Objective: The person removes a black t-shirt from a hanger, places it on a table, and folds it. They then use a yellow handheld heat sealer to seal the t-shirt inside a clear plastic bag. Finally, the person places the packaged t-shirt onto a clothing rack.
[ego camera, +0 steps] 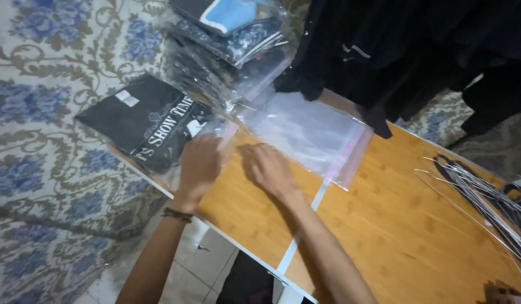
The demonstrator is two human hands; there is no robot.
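Resting on the wooden table, the folded black shirt lay bagged at the table's left end; the left hand pressed flat on its bag edge, the right hand flat just beside, neither gripping.

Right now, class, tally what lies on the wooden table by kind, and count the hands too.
Folded black shirt in a clear bag: 1
Empty clear zip bag: 1
Stack of bagged garments: 1
Bundle of wire hangers: 1
Hands: 2, left, right
Total: 6
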